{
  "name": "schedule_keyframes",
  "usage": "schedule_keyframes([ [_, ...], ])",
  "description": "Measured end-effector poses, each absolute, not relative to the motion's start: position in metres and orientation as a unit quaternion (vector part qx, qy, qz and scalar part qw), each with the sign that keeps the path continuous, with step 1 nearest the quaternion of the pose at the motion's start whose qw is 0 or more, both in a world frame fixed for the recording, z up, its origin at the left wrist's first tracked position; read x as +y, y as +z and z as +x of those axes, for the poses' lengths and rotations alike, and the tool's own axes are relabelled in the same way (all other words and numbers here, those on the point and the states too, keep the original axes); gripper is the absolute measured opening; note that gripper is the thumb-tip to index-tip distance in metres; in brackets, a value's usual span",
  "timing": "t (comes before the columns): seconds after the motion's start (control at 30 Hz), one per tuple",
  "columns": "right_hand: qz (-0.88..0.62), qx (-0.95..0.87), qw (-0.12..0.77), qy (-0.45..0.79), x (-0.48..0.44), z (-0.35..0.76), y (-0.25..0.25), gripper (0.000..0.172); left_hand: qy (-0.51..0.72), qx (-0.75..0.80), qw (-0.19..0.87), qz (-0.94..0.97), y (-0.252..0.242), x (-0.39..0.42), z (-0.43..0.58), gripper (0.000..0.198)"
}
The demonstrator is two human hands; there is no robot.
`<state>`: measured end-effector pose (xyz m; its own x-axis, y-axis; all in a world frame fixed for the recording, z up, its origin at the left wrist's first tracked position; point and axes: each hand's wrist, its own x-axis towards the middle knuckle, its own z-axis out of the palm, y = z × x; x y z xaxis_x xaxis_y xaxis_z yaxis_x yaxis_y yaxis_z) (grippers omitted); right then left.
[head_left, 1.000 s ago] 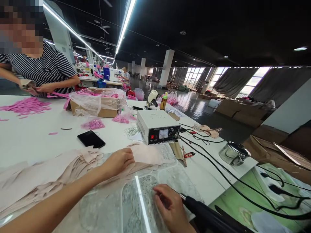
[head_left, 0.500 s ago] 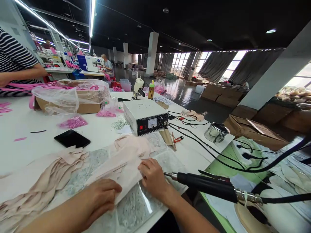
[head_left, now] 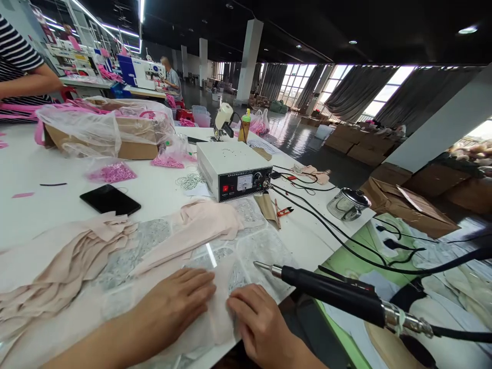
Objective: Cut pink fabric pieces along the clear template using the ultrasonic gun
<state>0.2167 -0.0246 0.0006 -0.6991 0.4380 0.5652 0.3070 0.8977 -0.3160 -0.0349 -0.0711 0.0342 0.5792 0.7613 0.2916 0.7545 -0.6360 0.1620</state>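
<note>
From where I stand, the work looks to be at its laying-out stage. A thin, pale pink fabric piece [head_left: 209,330] lies spread at the near edge of the table [head_left: 46,205], over a clear sheet [head_left: 265,246] with a lacy pattern showing through it. The left hand [head_left: 172,302] rests flat on the piece with its fingers [head_left: 200,284] stretched out and close together, gripping nothing. The right hand [head_left: 257,323] sits just beside it on the same cloth, palm down and loosely bent, also empty.

The black corded hand tool [head_left: 330,292] is in neither hand. It juts in from the right past the table edge, its metal tip [head_left: 261,266] close to the right hand. I see no mark of tool work on the piece, though the cloth is too sheer and pale to be sure.

A heap of matching pink pieces [head_left: 57,266] lies to the left, and one folded piece [head_left: 203,225] sits further up, near the white control box [head_left: 234,169]. I cannot tell which of them are finished.

The piece itself is soft, nearly see-through, lightly wrinkled and pressed flat.
</note>
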Motion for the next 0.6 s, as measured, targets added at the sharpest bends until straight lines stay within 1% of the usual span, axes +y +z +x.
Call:
schedule_keyframes([
  [0.1, -0.228, -0.913, 0.33, 0.073, -0.013, 0.212, -0.001, 0.048, 0.168, 0.408, -0.039, 0.897, -0.001, -0.067, -0.028, 0.041],
  [0.17, -0.242, -0.914, 0.32, 0.05, -0.006, 0.206, -0.006, 0.048, 0.166, 0.406, -0.046, 0.897, -0.016, -0.071, -0.03, 0.048],
  [0.23, -0.259, -0.912, 0.316, 0.038, -0.001, 0.201, -0.009, 0.046, 0.171, 0.407, -0.049, 0.896, -0.019, -0.075, -0.033, 0.051],
  [0.3, -0.268, -0.905, 0.326, 0.044, 0.0, 0.2, -0.01, 0.044, 0.178, 0.407, -0.057, 0.894, -0.012, -0.075, -0.035, 0.05],
  [0.4, -0.264, -0.888, 0.368, 0.077, -0.003, 0.21, -0.006, 0.043, 0.183, 0.396, -0.059, 0.898, 0.001, -0.064, -0.036, 0.047],
  [0.5, -0.259, -0.854, 0.436, 0.12, -0.011, 0.234, -0.012, 0.041, 0.191, 0.388, -0.041, 0.901, 0.004, -0.047, -0.031, 0.048],
  [0.57, -0.274, -0.821, 0.483, 0.13, -0.02, 0.255, -0.027, 0.035, 0.189, 0.384, -0.032, 0.903, 0.001, -0.038, -0.027, 0.049],
  [0.6, -0.294, -0.811, 0.489, 0.133, -0.025, 0.265, -0.037, 0.031, 0.186, 0.381, -0.029, 0.905, -0.001, -0.036, -0.026, 0.048],
])
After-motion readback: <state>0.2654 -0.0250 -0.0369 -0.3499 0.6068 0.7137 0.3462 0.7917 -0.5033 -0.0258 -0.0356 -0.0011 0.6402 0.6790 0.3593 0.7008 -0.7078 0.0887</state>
